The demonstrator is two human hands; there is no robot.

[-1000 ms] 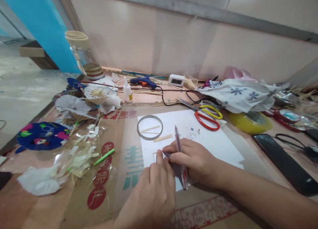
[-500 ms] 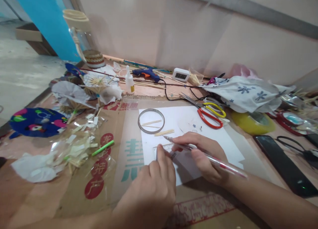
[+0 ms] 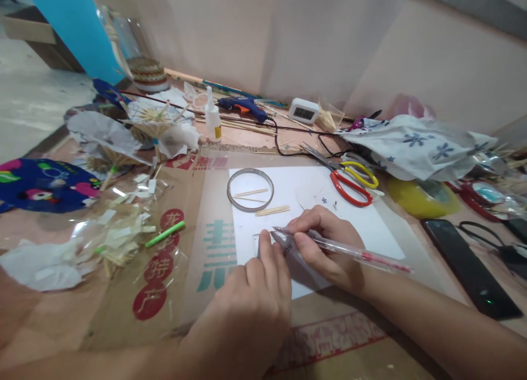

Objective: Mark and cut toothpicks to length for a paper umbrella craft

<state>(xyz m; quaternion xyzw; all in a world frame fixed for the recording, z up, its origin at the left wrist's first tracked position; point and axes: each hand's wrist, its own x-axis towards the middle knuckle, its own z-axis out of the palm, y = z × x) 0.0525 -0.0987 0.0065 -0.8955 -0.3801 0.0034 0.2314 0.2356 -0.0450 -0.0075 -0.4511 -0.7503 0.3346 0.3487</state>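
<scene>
our right hand [image 3: 334, 263] grips slim clear plastic pen with red ink [image 3: 349, 250]; our left hand [image 3: 255, 293] touches clear plastic ruler [image 3: 256, 240] on white paper [image 3: 370, 232], grip we cannot tell

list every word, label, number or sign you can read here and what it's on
"龙": upper red circle on the cardboard
"特": lower red circle
"产": bottom red circle
Not readable: the character in the circle behind the green stick; the large green print; red print near the cardboard's far edge; digits on the white clock; the bottle label; marks on the clear ruler-like strip.
</scene>
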